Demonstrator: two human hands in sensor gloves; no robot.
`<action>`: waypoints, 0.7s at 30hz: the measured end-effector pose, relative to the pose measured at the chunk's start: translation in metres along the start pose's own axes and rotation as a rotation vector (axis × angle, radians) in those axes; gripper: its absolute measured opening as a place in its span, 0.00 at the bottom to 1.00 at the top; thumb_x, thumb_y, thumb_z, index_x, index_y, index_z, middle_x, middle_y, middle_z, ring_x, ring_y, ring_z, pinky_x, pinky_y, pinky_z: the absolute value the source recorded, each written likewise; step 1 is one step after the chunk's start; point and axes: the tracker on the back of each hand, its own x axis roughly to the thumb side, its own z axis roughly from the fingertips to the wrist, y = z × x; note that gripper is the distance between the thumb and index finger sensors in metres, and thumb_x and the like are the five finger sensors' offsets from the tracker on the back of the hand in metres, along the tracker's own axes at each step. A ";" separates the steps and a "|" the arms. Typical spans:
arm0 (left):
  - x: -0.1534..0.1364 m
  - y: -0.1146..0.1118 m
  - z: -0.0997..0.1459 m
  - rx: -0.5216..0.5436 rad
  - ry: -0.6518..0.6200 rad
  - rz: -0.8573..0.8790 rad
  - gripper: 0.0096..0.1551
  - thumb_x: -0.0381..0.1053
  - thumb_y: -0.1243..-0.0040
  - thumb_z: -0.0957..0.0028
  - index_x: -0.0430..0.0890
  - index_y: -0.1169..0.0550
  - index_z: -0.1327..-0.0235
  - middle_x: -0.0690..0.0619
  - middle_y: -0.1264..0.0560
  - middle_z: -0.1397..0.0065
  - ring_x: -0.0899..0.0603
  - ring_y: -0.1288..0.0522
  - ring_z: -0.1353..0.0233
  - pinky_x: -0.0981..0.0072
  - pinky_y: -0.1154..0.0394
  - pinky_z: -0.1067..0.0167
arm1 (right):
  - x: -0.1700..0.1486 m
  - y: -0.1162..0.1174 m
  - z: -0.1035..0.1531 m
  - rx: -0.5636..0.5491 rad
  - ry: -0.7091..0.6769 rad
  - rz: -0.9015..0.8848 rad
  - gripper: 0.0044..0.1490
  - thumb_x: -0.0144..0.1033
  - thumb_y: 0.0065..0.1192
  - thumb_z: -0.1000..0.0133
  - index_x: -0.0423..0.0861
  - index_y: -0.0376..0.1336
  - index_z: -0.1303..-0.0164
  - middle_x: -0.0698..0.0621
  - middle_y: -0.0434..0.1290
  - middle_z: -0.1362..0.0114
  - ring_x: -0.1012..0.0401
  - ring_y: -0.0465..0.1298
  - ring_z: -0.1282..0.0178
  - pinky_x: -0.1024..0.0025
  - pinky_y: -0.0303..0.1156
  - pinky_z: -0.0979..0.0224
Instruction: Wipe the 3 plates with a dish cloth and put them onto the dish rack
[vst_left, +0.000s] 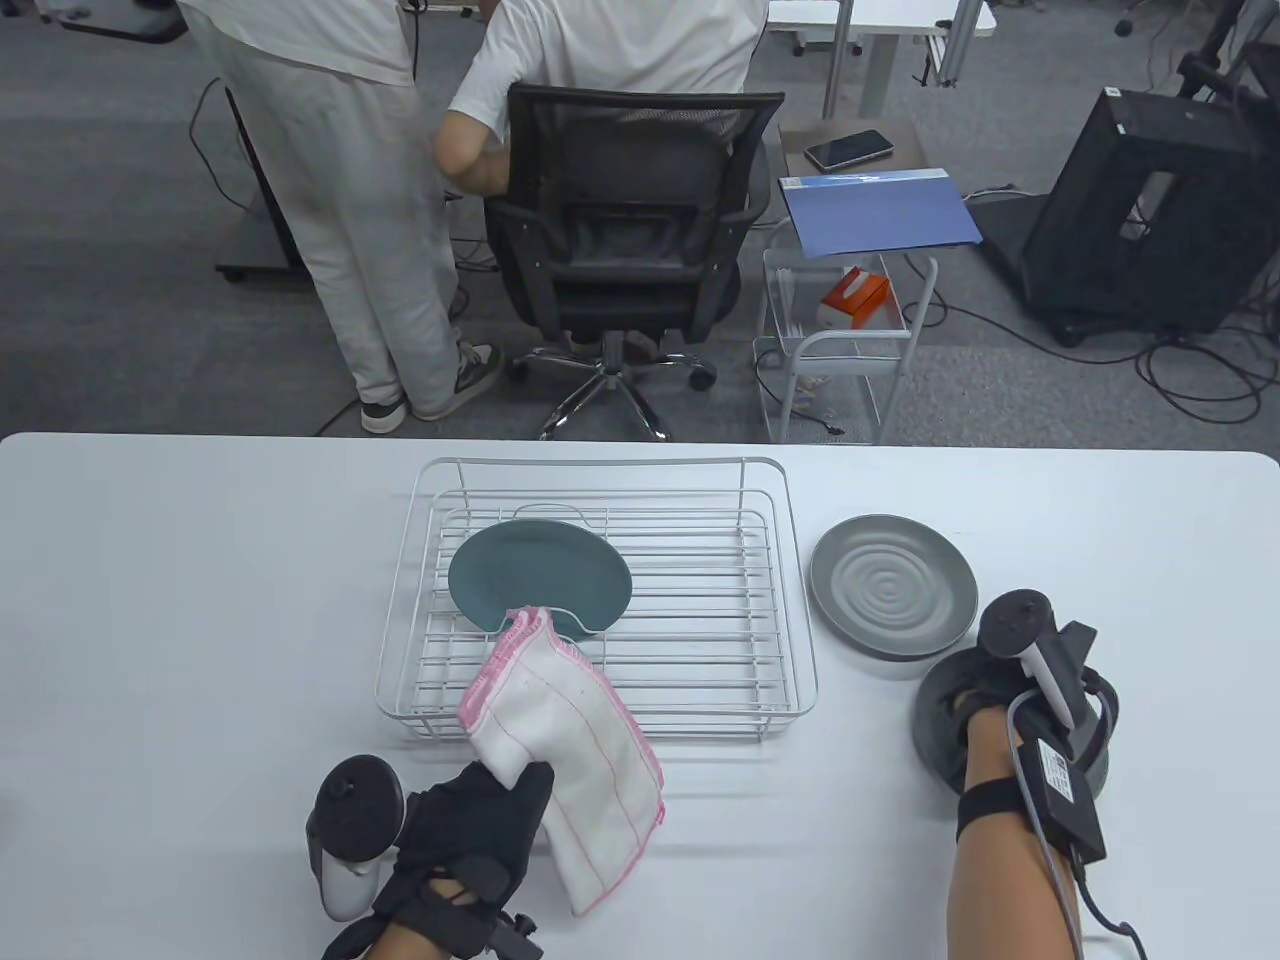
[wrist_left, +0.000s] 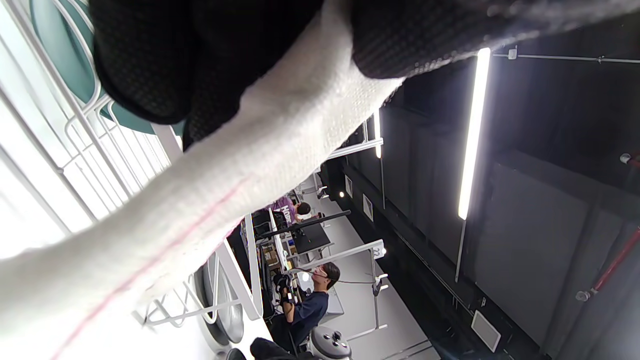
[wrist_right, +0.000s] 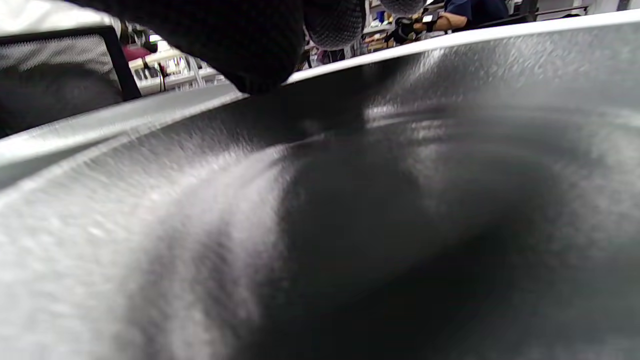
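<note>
The left hand (vst_left: 470, 830), just in front of the dish rack's (vst_left: 596, 590) near left corner, grips a white dish cloth with pink edging (vst_left: 565, 740); the left wrist view shows the gloved fingers (wrist_left: 200, 60) curled round the bunched cloth. The cloth's far end drapes over the rack's front rail and reaches the near edge of the teal plate (vst_left: 540, 580), which lies in the left half of the rack, a little tilted on the wires.

Just right of the rack, a grey plate with ringed ridges (vst_left: 893, 585) lies flat on the white table (vst_left: 200, 600), apart from the rack's side rail. Nearer the table's front edge and further right of the rack sits a darker grey plate (vst_left: 935, 715), largely covered by the right hand (vst_left: 1000, 700). The right wrist view is blurred and filled by that plate's surface (wrist_right: 350, 225), with glove fingertips (wrist_right: 335, 20) at its rim; the hand seems to be on the plate, but whether it grips it cannot be told.
</note>
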 end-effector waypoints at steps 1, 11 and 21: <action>0.000 -0.001 0.000 -0.004 -0.002 -0.001 0.27 0.50 0.44 0.40 0.47 0.31 0.28 0.39 0.20 0.33 0.35 0.13 0.43 0.39 0.24 0.41 | 0.001 0.002 -0.002 0.020 0.017 0.023 0.42 0.31 0.62 0.49 0.47 0.49 0.24 0.42 0.45 0.21 0.40 0.41 0.24 0.37 0.41 0.28; 0.000 0.000 0.000 -0.001 -0.009 -0.006 0.27 0.50 0.44 0.40 0.47 0.31 0.28 0.39 0.20 0.33 0.35 0.13 0.42 0.39 0.25 0.41 | -0.002 0.010 -0.012 0.058 0.022 0.068 0.32 0.32 0.59 0.49 0.45 0.57 0.32 0.41 0.44 0.21 0.42 0.42 0.24 0.39 0.41 0.28; 0.001 0.000 0.000 -0.005 -0.007 -0.002 0.28 0.50 0.44 0.40 0.47 0.31 0.27 0.39 0.20 0.32 0.35 0.13 0.42 0.39 0.25 0.41 | -0.009 -0.002 0.009 0.005 -0.077 -0.073 0.27 0.27 0.55 0.55 0.37 0.66 0.45 0.39 0.53 0.23 0.40 0.43 0.25 0.38 0.40 0.29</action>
